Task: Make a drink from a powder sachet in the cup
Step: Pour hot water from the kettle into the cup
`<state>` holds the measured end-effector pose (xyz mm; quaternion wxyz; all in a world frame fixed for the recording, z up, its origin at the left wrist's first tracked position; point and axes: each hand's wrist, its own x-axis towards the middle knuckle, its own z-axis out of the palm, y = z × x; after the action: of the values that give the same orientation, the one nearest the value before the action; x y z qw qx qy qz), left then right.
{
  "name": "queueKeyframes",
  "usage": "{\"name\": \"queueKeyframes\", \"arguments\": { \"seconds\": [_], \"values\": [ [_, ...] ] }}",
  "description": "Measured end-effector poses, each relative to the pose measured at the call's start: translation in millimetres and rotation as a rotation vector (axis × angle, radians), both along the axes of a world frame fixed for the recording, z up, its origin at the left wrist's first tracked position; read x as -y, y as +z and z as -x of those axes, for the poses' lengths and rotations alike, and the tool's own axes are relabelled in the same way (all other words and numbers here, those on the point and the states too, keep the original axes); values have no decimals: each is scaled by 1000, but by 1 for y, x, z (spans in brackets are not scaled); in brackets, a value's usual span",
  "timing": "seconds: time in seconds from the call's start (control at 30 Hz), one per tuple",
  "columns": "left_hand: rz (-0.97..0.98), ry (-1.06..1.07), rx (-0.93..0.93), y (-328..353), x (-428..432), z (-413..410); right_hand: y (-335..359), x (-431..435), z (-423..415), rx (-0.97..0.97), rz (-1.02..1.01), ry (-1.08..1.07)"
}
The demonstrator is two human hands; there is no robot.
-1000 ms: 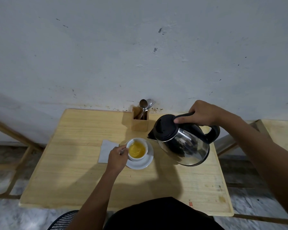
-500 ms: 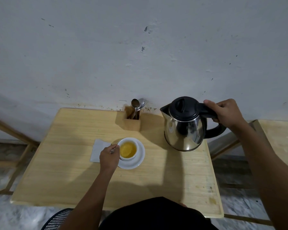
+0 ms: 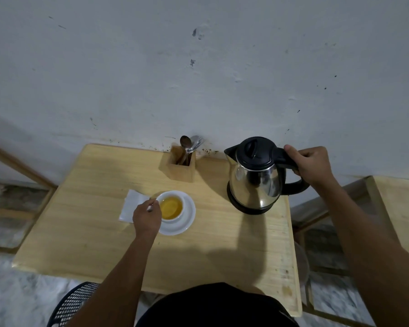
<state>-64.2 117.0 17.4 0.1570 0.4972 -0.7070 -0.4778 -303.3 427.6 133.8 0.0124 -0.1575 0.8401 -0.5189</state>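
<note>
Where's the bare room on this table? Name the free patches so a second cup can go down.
The table is bare along its near edge, in front of the saucer and kettle. The far-left corner, left of the wooden holder, is free too. It is crowded around the cup, where the left hand and white paper sit.

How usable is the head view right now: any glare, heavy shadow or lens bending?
Head view: dim, soft light; kettle steel shows reflections, not blown-out glare; broad shadows fall toward the viewer from the kettle and left hand; wide-angle bending curves the table edges; cup stays readable.
</note>
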Motion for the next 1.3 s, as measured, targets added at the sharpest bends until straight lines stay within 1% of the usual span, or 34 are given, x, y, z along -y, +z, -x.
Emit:
{"name": "queueKeyframes", "arguments": {
  "seconds": [0.17, 0.33, 0.6, 0.73, 0.93, 1.17, 1.23, 1.3],
  "values": [
    [21, -5, 20, 0, 0, 0, -9, -6, 8, 20, 24, 26],
    [-16, -6, 23, 0, 0, -1, -18, -15, 16, 43, 58, 16],
    [-3, -23, 54, -1, 1, -1, -27, -27, 22, 139, 114, 36],
    [-9, -21, 42, 3, -2, 0, -27, -27, 24, 130, 82, 11],
    [-36, -21, 51, 4, -2, -1, -26, -21, 12, 48, 44, -95],
    [-32, -60, 70, 2, 3, -2, -28, -8, -14, 21, 34, -324],
    [-28, -76, 77, -1, 6, -2, -27, 0, -23, -10, -9, -383],
    [-28, -94, 85, -4, 10, -3, -21, 11, -33, -95, -74, -411]
  ]
}}
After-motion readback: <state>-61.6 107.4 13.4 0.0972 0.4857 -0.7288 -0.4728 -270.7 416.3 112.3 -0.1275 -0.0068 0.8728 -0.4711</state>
